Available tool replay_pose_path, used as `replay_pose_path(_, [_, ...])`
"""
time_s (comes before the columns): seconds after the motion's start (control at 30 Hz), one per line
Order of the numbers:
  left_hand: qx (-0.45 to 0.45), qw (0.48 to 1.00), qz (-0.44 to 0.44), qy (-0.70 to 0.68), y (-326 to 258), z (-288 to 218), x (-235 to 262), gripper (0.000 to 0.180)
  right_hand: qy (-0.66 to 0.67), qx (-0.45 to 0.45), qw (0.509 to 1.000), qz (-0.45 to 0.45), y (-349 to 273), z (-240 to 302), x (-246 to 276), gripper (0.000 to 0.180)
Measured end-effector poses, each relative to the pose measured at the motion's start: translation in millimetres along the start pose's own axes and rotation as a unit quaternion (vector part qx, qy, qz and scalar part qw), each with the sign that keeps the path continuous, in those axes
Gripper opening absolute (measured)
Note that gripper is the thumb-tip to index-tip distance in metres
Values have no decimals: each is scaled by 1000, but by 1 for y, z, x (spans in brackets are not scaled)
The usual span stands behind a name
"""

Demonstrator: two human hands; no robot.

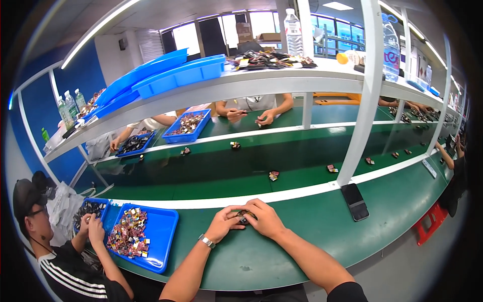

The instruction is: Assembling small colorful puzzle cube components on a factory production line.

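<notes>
Both my hands meet over the green worktop (236,256), close to the white rail. My left hand (224,223), with a metal-banded watch at the wrist, pinches a small dark part (243,219) that seems to have thin wires. My right hand (265,219) closes on the same part from the other side. Fingers cover most of it, so its exact kind is not clear. Left of my left forearm sits a blue tray (168,226) with a heap of small red and white wired parts (130,234).
A green conveyor belt (211,171) carries several small part bundles beyond the white rail (211,203). A black phone (355,202) lies right, beside a white post (359,110). A co-worker (65,256) sits left; others work opposite. An overhead shelf (261,79) holds blue trays and bottles.
</notes>
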State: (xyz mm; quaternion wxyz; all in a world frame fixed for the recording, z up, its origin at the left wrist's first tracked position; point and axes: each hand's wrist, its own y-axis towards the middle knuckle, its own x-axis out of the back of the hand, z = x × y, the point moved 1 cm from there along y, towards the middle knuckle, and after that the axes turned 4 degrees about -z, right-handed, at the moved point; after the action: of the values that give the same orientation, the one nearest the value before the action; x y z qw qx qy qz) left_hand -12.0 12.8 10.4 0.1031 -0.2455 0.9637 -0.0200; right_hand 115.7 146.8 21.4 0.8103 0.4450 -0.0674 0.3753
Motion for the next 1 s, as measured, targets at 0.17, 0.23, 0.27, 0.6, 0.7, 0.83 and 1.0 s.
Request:
replay_pose_path(0.17, [-32, 997, 14, 63, 8, 4, 4, 34, -26, 5, 1000, -4, 1, -4, 3, 18])
replay_pose_path(0.23, [-26, 997, 24, 75, 7, 6, 9, 32, -38, -14, 999, 19, 1, -6, 1, 18])
replay_pose_path(0.27, [-25, 998, 19, 60, 7, 7, 9, 31, -39, -13, 999, 24, 1, -5, 0, 18])
replay_pose_path(0.6, [2, 999, 14, -53, 2, 4, 2, 40, -89, 3, 995, 39, -2, 9, -2, 20])
replay_pose_path(0.7, [2, 998, 22, -58, 5, 10, 5, 41, -109, 12, 993, 36, -2, 6, -1, 21])
replay_pose_path(0.83, [-10, 998, 29, -54, 6, 11, 6, 41, -112, 19, 992, 51, -1, 6, 2, 22])
replay_pose_path(1.0, [-25, 998, 34, -42, 8, 13, 6, 42, -97, 14, 994, 53, -1, 1, 0, 18])
